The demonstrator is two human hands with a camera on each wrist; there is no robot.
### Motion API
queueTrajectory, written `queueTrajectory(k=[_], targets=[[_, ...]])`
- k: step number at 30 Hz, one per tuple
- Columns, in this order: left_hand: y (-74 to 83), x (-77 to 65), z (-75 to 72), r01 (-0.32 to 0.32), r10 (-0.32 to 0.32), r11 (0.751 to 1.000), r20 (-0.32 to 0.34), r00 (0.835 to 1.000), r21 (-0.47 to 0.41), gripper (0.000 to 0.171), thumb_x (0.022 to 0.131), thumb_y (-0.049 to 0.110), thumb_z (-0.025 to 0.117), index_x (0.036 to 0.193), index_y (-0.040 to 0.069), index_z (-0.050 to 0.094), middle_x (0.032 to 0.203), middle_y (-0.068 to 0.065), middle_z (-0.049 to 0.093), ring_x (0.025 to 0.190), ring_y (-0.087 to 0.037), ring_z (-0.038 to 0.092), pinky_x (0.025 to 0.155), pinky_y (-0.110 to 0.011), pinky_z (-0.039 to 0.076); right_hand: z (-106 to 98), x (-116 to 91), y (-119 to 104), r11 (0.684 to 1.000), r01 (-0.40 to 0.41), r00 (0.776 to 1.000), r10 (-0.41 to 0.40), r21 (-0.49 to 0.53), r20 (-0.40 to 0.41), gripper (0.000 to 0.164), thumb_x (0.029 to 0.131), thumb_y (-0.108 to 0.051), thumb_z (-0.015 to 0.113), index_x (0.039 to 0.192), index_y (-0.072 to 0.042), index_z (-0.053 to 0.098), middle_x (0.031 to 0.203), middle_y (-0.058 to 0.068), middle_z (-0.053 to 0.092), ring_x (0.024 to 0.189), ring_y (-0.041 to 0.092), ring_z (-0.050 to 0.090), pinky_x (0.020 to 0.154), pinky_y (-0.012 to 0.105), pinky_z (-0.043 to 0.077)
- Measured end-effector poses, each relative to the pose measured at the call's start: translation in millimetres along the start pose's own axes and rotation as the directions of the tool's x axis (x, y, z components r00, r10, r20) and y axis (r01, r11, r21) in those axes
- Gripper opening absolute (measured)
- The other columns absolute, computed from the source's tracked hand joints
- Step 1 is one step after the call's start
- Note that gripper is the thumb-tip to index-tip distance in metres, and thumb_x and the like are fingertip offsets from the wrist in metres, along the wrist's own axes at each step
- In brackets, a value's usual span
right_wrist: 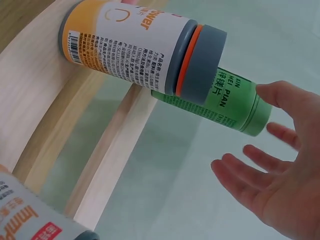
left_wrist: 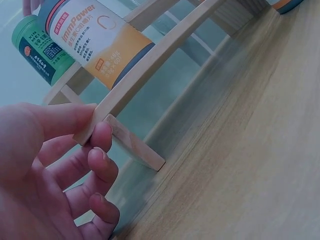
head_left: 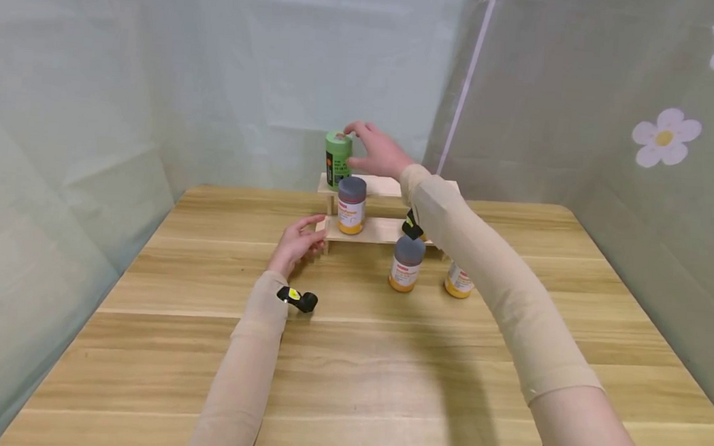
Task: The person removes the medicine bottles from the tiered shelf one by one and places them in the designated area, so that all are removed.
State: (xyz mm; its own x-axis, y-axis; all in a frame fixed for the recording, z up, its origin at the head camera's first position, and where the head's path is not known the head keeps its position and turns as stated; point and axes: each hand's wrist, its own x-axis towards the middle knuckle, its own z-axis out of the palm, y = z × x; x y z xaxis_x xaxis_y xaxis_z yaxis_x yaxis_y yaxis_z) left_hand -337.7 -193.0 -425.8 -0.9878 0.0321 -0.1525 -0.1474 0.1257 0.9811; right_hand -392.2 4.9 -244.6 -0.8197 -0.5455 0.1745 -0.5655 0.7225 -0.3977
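Observation:
A two-tier wooden shelf (head_left: 377, 231) stands at the back of the table. My left hand (head_left: 297, 243) pinches the left end of its lower board between thumb and index finger, with the other fingers curled below. On the upper tier's left end stands a green bottle (head_left: 338, 160). My right hand (head_left: 382, 153) is at the top of it, fingers spread and bent around its right side; the right wrist view shows the thumb by the green lid and the other fingers apart. A dark-lidded supplement bottle (head_left: 351, 212) stands on the lower tier, in front of the green one.
Two similar supplement bottles stand on the table, one in front of the shelf (head_left: 405, 270) and another (head_left: 459, 282) partly behind my right forearm. Another bottle (right_wrist: 30, 215) shows at the right wrist view's lower left corner. A curtain (head_left: 342, 58) hangs behind the table.

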Motion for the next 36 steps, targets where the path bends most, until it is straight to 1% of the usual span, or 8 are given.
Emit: queueTrajectory(k=[4, 9, 14, 18, 21, 26, 31, 36], targets=[[0.1, -1.7, -1.3, -0.007, 0.007, 1.000, 0.002, 1.000, 0.003, 0.049, 0.094, 0.019, 0.063, 0.141, 0.018, 0.049, 0.074, 0.003, 0.063, 0.061, -0.007, 0.053, 0.057, -0.018, 0.044, 2.9, 3.6, -4.7, 1.000, 0.026, 1.000, -0.026, -0.016, 0.003, 0.060, 0.094, -0.022, 0.062, 0.147, -0.019, 0.036, 0.153, 0.013, 0.031, 0.137, 0.030, 0.041, 0.111, 0.043, 0.038], [0.0, -3.0, -2.2, -0.010, 0.010, 1.000, 0.000, 1.000, 0.005, 0.049, 0.094, 0.020, 0.064, 0.141, 0.019, 0.050, 0.074, 0.003, 0.064, 0.059, -0.006, 0.052, 0.055, -0.018, 0.042, 7.7, 10.0, -8.5, 0.999, 0.019, 0.999, -0.018, -0.029, 0.039, 0.065, 0.095, -0.025, 0.060, 0.152, -0.026, 0.029, 0.160, 0.011, 0.018, 0.140, 0.028, 0.037, 0.109, 0.042, 0.040], [1.1, -5.8, -0.4, -0.006, 0.006, 1.000, 0.009, 1.000, -0.010, 0.049, 0.094, 0.019, 0.064, 0.141, 0.018, 0.050, 0.072, 0.003, 0.064, 0.058, -0.006, 0.052, 0.053, -0.017, 0.042, 13.4, 14.0, -8.1, 1.000, 0.013, 0.998, -0.012, -0.020, 0.067, 0.061, 0.097, -0.024, 0.058, 0.151, -0.027, 0.031, 0.160, 0.011, 0.018, 0.138, 0.030, 0.040, 0.106, 0.043, 0.043], [13.2, -17.1, 1.1, 0.019, -0.019, 1.000, 0.035, 0.999, -0.018, 0.050, 0.094, 0.015, 0.062, 0.142, 0.015, 0.048, 0.071, 0.002, 0.063, 0.057, -0.008, 0.052, 0.054, -0.020, 0.042, 16.8, 13.8, -8.1, 1.000, 0.013, 0.998, -0.014, 0.012, 0.058, 0.054, 0.098, -0.026, 0.056, 0.148, -0.026, 0.035, 0.157, 0.012, 0.021, 0.133, 0.029, 0.045, 0.100, 0.042, 0.045], [18.1, -20.3, 0.6, 0.032, -0.031, 0.999, 0.044, 0.999, -0.018, 0.051, 0.094, 0.013, 0.062, 0.143, 0.014, 0.047, 0.072, 0.001, 0.063, 0.058, -0.010, 0.052, 0.054, -0.021, 0.043, 17.8, 13.4, -11.7, 0.999, 0.020, 0.999, -0.021, 0.047, 0.026, 0.046, 0.099, -0.027, 0.054, 0.143, -0.025, 0.041, 0.153, 0.013, 0.027, 0.130, 0.028, 0.047, 0.097, 0.041, 0.046], [3.7, -8.0, 0.6, -0.001, 0.001, 1.000, 0.021, 1.000, -0.013, 0.050, 0.094, 0.016, 0.063, 0.142, 0.017, 0.048, 0.070, 0.004, 0.063, 0.056, -0.006, 0.051, 0.052, -0.018, 0.042, 22.1, 14.4, -17.1, 0.998, 0.045, 0.997, -0.043, 0.037, -0.058, 0.036, 0.099, -0.025, 0.054, 0.135, -0.021, 0.049, 0.143, 0.014, 0.038, 0.126, 0.028, 0.048, 0.099, 0.040, 0.047], [-2.2, -3.2, 5.9, -0.023, 0.023, 1.000, 0.016, 1.000, -0.007, 0.049, 0.095, 0.016, 0.062, 0.141, 0.017, 0.049, 0.069, 0.006, 0.062, 0.055, -0.004, 0.050, 0.051, -0.016, 0.042, 24.2, 12.2, -14.0, 0.998, 0.050, 0.993, -0.045, 0.044, -0.112, 0.034, 0.098, -0.020, 0.056, 0.132, -0.017, 0.053, 0.138, 0.016, 0.042, 0.123, 0.029, 0.050, 0.100, 0.040, 0.047], [-1.7, -2.9, 8.9, -0.024, 0.025, 1.000, 0.024, 0.999, -0.007, 0.049, 0.094, 0.016, 0.062, 0.142, 0.016, 0.049, 0.069, 0.005, 0.063, 0.054, -0.004, 0.050, 0.050, -0.017, 0.042, 17.4, 9.8, -12.9, 0.997, 0.063, 0.986, -0.055, 0.048, -0.159, 0.035, 0.097, -0.018, 0.058, 0.132, -0.013, 0.056, 0.138, 0.016, 0.045, 0.126, 0.029, 0.049, 0.104, 0.040, 0.044]])
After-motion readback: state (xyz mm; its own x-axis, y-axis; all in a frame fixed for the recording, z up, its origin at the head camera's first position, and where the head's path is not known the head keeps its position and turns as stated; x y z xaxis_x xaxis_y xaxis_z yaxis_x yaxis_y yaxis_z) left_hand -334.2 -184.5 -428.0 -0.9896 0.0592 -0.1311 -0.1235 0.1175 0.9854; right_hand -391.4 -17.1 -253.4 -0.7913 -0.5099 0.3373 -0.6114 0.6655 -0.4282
